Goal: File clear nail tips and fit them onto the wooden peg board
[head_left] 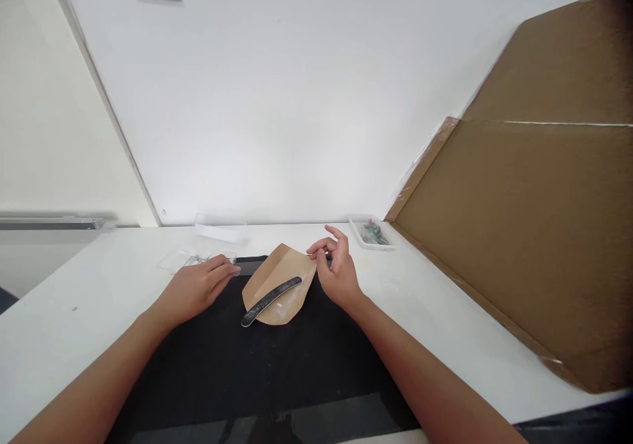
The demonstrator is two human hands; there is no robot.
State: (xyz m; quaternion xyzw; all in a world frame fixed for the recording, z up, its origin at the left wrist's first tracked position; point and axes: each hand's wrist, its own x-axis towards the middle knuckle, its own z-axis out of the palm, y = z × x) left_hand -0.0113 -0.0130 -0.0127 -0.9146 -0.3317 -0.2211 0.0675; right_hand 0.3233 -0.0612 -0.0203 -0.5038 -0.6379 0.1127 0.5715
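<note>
The hands are apart: the left hand [200, 289], fingertips together, is beside a clear case [171, 260]; the right hand [339, 269] curls at the brown paper [267, 274], under a black file [271, 300]. I cannot tell whether either grips anything.

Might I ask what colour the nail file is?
The nail file is black with whitish smudges; head view.
</note>
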